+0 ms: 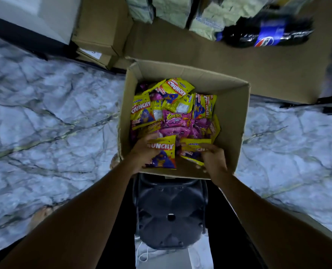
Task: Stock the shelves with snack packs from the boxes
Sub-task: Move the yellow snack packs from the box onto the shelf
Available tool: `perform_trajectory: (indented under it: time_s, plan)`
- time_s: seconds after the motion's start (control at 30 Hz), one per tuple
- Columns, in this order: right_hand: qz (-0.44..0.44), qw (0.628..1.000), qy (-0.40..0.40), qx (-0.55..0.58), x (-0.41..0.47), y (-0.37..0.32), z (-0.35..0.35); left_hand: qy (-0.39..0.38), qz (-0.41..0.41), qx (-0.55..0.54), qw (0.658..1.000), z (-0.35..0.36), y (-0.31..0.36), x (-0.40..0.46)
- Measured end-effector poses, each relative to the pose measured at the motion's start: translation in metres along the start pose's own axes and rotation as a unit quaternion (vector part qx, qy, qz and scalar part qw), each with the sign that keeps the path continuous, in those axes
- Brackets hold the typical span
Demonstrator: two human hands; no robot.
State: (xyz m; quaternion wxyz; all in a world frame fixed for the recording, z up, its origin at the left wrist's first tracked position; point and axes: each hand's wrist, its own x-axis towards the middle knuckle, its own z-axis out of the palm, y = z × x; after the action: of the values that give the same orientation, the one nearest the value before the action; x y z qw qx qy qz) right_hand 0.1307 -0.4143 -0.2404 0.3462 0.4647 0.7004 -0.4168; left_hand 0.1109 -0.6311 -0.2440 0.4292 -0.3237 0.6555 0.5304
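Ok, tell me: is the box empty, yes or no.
No, the cardboard box holds many yellow and pink snack packs, and both hands are picking yellow ones.

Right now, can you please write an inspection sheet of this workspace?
Surface: marbled floor.
Job's things: open cardboard box on a dark stool, holding yellow Crunchy packs and pink Corntoz packs.
Clutter: closed cartons, cola bottle.
Hands: left hand grips a yellow pack; right hand grips another yellow pack.
Cables: white cord.
Surroundings: wrapped pale bundles.
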Motion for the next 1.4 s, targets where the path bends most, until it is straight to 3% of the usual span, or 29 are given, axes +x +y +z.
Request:
perform_trajectory:
  time_s: [0.07, 0.17, 0.33, 0.53, 0.73, 0.87, 1.13, 1.27, 1.4]
  plan:
    - [-0.006, 1.000, -0.013, 0.007, -0.027, -0.012, -0.007, -0.012, -0.010, -0.033, 0.999, -0.012, 0.007, -0.027]
    - [-0.082, 0.995, -0.027, -0.046, -0.074, -0.018, -0.020, -0.024, -0.013, -0.081, 0.996, -0.027, 0.007, -0.079]
    - [-0.088, 0.991, -0.094, -0.032, -0.150, -0.047, -0.042, 0.007, 0.011, -0.143, 0.990, -0.055, 0.035, -0.163]
    - [-0.187, 0.978, -0.092, 0.030, -0.233, -0.148, -0.081, -0.002, 0.115, -0.120, 0.986, -0.092, 0.140, -0.250]
    - [-0.222, 0.969, -0.092, 0.061, -0.361, -0.150, -0.123, 0.040, 0.153, -0.101, 0.982, -0.100, 0.161, -0.364]
    - [-0.272, 0.955, -0.073, 0.090, -0.425, -0.166, -0.153, 0.020, 0.211, -0.094, 0.973, -0.106, 0.195, -0.416]
    - [-0.402, 0.900, -0.001, 0.167, -0.508, -0.200, -0.207, -0.008, 0.349, -0.042, 0.936, -0.108, 0.255, -0.490]
    - [-0.485, 0.852, 0.006, 0.196, -0.538, -0.236, -0.226, -0.038, 0.407, 0.003, 0.913, -0.121, 0.318, -0.526]
    - [-0.547, 0.805, 0.003, 0.229, -0.555, -0.276, -0.266, -0.019, 0.480, 0.030, 0.876, -0.117, 0.382, -0.556]
